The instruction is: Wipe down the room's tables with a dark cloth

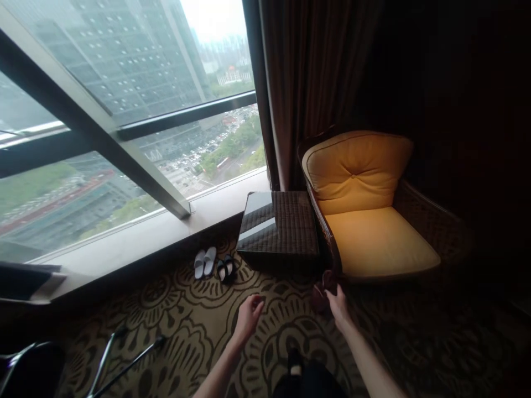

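Observation:
My right hand (338, 305) is closed on a pair of dark red slippers (319, 298), low in front of the yellow armchair. They are dim in the shadow, and their outline is hard to make out. To the left, my left hand (249, 314) hangs over the patterned carpet (274, 301) with its fingers curled in; I see nothing in it. Beyond it, a pair of white slippers (205, 262) and a pair of black shoes with pale insoles (225, 268) stand side by side on the carpet.
A dark woven side table (286, 226) with a glossy top stands between the window ledge (219, 207) and the yellow armchair (381, 237). Dark curtains (315, 72) hang behind. Thin metal legs (124, 365) stick out at lower left. Large slanted windows fill the left side.

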